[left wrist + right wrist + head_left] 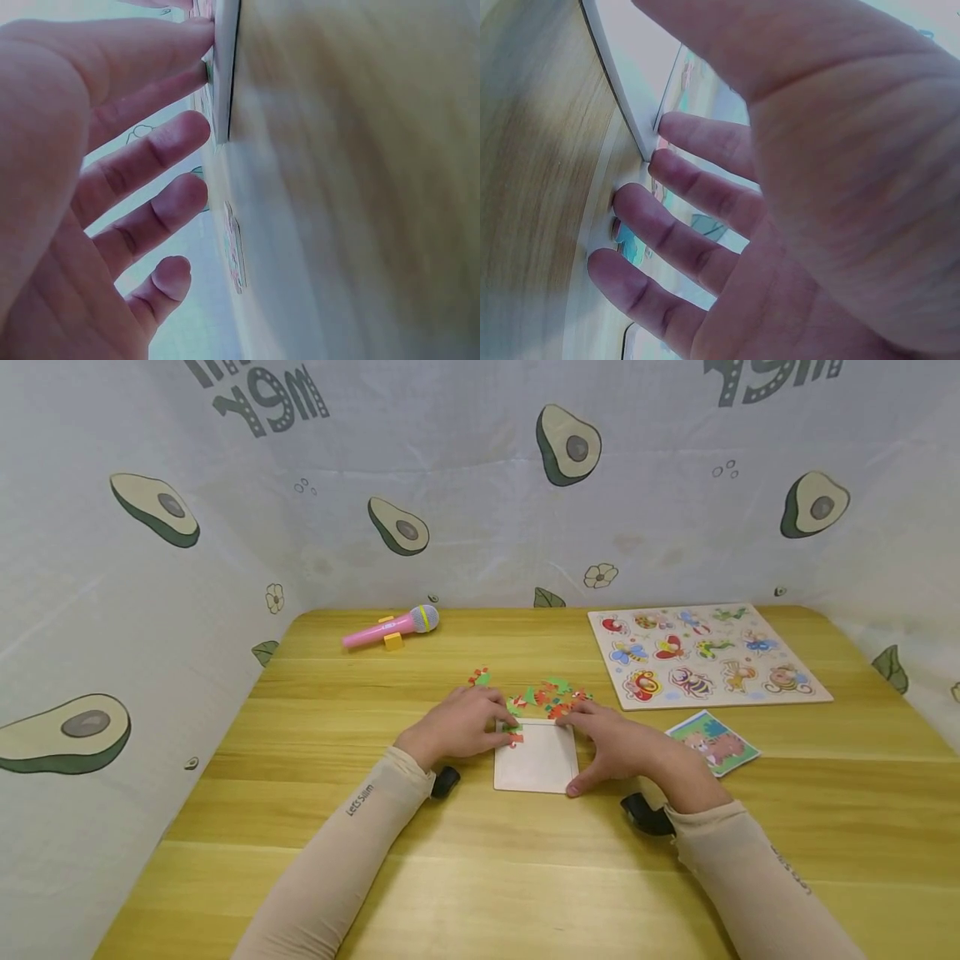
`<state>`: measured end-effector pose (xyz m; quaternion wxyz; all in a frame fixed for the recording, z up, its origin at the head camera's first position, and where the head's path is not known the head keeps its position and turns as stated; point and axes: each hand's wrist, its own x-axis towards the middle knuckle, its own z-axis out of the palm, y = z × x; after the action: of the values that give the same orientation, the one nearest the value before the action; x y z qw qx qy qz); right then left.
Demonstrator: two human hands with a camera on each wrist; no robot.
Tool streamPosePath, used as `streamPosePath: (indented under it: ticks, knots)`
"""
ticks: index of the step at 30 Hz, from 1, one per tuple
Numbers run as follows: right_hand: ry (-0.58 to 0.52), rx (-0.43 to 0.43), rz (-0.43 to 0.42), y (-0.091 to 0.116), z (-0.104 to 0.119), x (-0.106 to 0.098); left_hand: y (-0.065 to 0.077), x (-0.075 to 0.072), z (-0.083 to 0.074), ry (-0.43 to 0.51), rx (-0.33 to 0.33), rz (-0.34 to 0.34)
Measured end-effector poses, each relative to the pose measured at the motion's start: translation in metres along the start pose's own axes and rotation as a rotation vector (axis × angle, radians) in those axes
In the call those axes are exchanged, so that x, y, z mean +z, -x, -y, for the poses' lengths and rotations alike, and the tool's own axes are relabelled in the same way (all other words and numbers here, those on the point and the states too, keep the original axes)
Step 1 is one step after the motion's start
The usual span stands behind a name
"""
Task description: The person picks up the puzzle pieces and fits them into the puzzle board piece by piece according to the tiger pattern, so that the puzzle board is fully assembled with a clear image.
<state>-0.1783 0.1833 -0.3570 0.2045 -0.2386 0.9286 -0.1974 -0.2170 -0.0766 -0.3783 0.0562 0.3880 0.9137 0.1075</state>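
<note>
A square, pale wooden puzzle tray [536, 768] lies flat on the table. At its upper left corner are red-and-green jigsaw pieces [517, 737], where my left hand [467, 724] pinches one with thumb and index finger. The other left fingers spread apart in the left wrist view, off the table. My right hand [618, 743] holds the tray by its right side, thumb at the lower corner and index finger at the upper one. Loose jigsaw pieces [558, 687] in red and green are scattered just beyond the tray, partly hidden by the fingers.
A picture card [715, 743] with cartoon animals lies right of my right hand. Behind it is a wooden insect peg board [705, 658]. A pink toy microphone [393, 627] sits at the back left of the wooden table [322, 718]. An avocado-print curtain [480, 468] surrounds the table.
</note>
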Motion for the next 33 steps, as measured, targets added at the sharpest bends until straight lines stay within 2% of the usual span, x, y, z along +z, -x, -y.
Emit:
streamPosePath:
  ticks: [16,26,29,33]
  knots:
    - [-0.008,-0.001,0.005,0.003,-0.001,0.000,0.000,-0.001,-0.005,-0.042,-0.010,-0.002]
    - [-0.008,0.006,0.000,0.002,0.001,-0.002,0.001,-0.008,-0.014,-0.068,0.003,-0.014]
    - [-0.018,0.012,0.000,0.002,0.002,-0.002,-0.001,-0.012,-0.016,-0.068,0.006,-0.018]
    - [-0.018,0.022,0.001,0.002,0.003,-0.002,-0.012,-0.020,-0.016,-0.056,-0.004,-0.019]
